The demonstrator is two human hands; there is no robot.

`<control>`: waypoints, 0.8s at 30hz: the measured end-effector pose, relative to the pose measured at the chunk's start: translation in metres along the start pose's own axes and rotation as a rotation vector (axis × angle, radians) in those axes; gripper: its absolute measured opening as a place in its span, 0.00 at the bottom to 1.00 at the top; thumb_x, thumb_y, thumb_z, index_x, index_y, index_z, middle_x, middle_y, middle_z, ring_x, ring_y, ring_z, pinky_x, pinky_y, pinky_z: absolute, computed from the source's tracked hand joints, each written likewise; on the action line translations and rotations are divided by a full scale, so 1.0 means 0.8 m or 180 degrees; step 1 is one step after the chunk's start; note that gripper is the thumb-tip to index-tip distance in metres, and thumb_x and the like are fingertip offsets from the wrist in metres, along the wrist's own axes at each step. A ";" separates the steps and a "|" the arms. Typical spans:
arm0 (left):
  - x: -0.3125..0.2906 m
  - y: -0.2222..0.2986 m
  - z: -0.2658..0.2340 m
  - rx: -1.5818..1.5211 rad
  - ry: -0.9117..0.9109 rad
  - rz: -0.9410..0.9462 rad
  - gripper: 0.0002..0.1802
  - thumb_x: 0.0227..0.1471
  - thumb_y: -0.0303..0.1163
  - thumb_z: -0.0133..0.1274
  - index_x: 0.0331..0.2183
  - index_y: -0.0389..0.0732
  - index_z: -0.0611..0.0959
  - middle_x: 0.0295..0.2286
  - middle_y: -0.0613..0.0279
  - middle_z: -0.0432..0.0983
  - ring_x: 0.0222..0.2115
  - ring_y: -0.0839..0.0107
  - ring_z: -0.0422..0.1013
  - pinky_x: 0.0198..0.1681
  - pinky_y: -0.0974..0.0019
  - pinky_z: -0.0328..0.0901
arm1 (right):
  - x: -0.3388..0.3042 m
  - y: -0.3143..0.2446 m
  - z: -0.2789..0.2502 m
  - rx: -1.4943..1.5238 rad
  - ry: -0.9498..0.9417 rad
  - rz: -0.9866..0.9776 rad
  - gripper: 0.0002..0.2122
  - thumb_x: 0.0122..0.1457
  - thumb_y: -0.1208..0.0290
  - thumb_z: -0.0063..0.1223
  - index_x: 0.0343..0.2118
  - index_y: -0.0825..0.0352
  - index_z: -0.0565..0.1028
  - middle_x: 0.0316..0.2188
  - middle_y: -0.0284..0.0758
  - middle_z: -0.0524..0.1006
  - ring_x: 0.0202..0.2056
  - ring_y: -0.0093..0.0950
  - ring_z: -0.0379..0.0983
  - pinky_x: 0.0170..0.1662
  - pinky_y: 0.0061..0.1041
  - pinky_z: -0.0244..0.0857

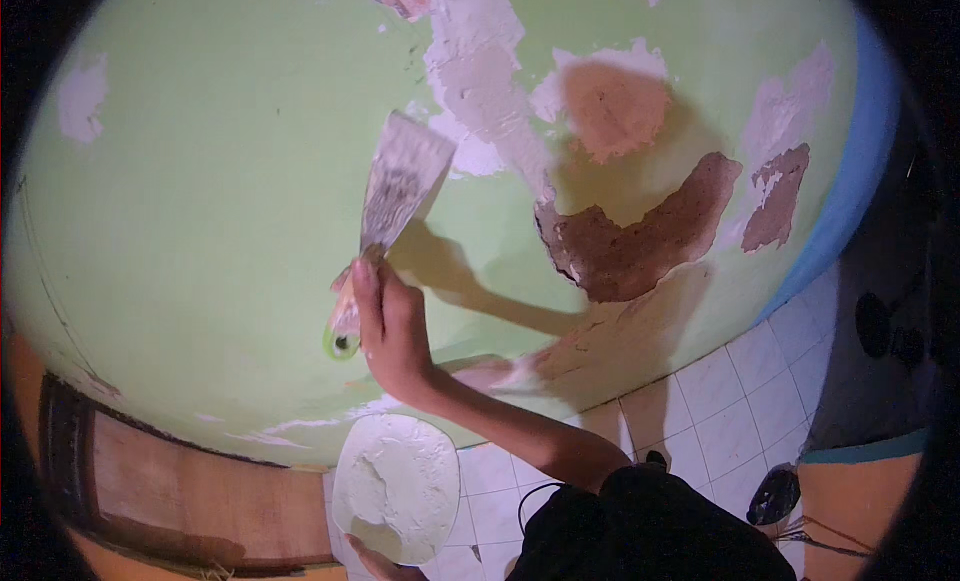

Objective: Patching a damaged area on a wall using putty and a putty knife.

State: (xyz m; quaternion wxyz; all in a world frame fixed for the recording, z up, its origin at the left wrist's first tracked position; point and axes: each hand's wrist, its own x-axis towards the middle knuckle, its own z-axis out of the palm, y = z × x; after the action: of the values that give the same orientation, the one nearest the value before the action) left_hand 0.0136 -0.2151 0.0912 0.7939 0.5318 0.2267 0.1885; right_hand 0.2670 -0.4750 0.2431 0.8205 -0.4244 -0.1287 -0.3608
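My right hand (395, 326) is closed around the handle of a putty knife (405, 176), raised in front of a green wall (220, 201). The knife's wide blade points up and is smeared with whitish filler. At the bottom, my left hand (380, 561) grips the near rim of a pale rounded tray (348, 451), with only part of the hand showing. White putty (410, 481) lies spread across the tray. On the wall, right of the knife, are a white filled strip (485, 96) and a bare brown patch (640, 256) with a ragged edge.
Further right are another bare brown patch (778, 201) and a blue wall edge (860, 151). White floor tiles (725, 401) run along the wall's foot. A brown wooden panel (210, 491) stands at lower left. A dark object (775, 494) lies on the floor at lower right.
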 end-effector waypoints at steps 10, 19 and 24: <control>-0.034 0.002 0.069 0.0373 0.0728 0.0491 0.41 0.61 0.60 0.35 0.63 0.39 0.58 0.60 0.47 0.57 0.60 0.48 0.56 0.61 0.44 0.56 | 0.047 -0.026 -0.034 0.0223 0.0140 0.0259 0.11 0.69 0.68 0.40 0.38 0.73 0.68 0.19 0.46 0.71 0.21 0.44 0.72 0.25 0.35 0.61; -0.049 -0.015 0.107 0.0042 0.0748 0.0402 0.37 0.65 0.55 0.32 0.62 0.35 0.60 0.59 0.48 0.60 0.58 0.53 0.60 0.60 0.50 0.57 | -0.022 -0.027 -0.023 0.0330 -0.0917 0.0553 0.11 0.66 0.71 0.47 0.41 0.75 0.65 0.18 0.46 0.72 0.18 0.44 0.71 0.20 0.37 0.60; -0.062 -0.019 0.132 0.0116 0.0987 0.0508 0.36 0.65 0.54 0.33 0.62 0.35 0.60 0.58 0.48 0.60 0.57 0.52 0.61 0.60 0.50 0.57 | -0.001 -0.048 -0.044 0.0598 -0.0801 0.0917 0.09 0.64 0.72 0.51 0.38 0.73 0.67 0.17 0.36 0.73 0.13 0.24 0.70 0.15 0.26 0.59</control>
State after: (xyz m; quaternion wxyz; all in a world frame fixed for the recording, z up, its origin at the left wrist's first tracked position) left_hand 0.0330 -0.3277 0.1198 0.7221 0.5269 0.3070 0.3266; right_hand 0.2362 -0.5172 0.2445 0.8770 -0.4017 -0.2012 -0.1703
